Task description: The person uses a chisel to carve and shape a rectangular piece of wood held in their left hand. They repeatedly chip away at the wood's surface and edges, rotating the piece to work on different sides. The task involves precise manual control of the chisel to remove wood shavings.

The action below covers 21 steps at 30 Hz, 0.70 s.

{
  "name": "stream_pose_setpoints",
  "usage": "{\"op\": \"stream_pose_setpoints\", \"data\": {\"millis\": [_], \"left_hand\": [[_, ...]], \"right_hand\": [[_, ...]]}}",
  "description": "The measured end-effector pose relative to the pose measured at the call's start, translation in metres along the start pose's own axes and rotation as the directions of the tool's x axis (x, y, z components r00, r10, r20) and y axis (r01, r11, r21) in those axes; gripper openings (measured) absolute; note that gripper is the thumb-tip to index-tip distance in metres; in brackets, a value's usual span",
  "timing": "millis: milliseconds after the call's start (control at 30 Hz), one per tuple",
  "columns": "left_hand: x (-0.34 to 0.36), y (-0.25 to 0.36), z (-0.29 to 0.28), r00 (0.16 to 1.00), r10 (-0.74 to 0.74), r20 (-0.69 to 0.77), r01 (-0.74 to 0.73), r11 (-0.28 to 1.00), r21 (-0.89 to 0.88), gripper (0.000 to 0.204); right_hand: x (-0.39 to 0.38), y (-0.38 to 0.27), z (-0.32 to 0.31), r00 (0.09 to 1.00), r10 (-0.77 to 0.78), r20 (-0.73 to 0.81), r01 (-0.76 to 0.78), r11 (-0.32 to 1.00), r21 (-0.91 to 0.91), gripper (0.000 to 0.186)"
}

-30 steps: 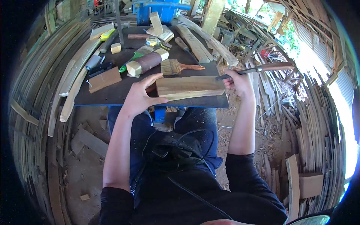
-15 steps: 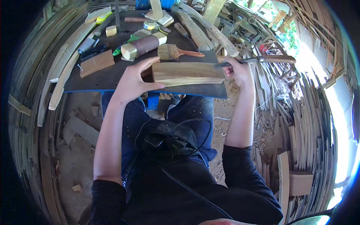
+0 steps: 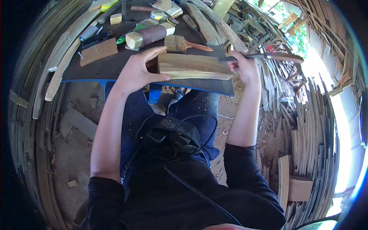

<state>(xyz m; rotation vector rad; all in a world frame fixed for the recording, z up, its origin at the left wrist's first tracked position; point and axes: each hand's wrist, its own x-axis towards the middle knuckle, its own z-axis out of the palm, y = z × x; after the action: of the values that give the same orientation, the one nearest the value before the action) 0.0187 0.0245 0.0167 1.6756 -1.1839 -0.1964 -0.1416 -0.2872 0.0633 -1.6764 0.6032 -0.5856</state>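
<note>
A block of pale wood (image 3: 193, 66) lies along the near edge of the dark tabletop. My left hand (image 3: 143, 71) clamps its left end, thumb on the near side and fingers on the far side. At its right end, my right hand (image 3: 245, 68) is closed around the dark metal part of a wooden-handled bladed tool (image 3: 285, 57). The tool's brown handle points right, and its dark tip reaches over the block's right end. Its exact kind is unclear. Just beyond the block lies a wide paintbrush (image 3: 186, 44) with a reddish handle.
Farther back lie a brown-wrapped wooden block (image 3: 151, 36), a tape measure (image 3: 158, 15), a wooden-handled tool (image 3: 190, 23) and a flat board (image 3: 99, 52) with a screw by it. Long timber strips (image 3: 63, 53) line the left. Stacked slats (image 3: 312, 134) stand at right, above littered ground.
The view has shifted slightly, so the table sits higher in the picture. Both hands keep their grips; the tool's tip has moved only a little against the block.
</note>
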Motion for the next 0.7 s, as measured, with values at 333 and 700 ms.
{"op": "stream_pose_setpoints", "data": {"millis": [333, 700], "left_hand": [[-0.005, -0.003, -0.003, 1.000, -0.024, -0.012, 0.024, 1.000, -0.020, 0.078], [-0.004, -0.004, -0.001, 1.000, -0.023, 0.015, 0.024, 0.997, -0.067, 0.077]], "right_hand": [[-0.001, -0.012, 0.017, 0.999, -0.044, 0.022, 0.046, 0.994, -0.097, 0.024], [-0.009, -0.025, 0.079, 0.976, -0.100, 0.195, 0.105, 0.994, -0.015, 0.027]]}}
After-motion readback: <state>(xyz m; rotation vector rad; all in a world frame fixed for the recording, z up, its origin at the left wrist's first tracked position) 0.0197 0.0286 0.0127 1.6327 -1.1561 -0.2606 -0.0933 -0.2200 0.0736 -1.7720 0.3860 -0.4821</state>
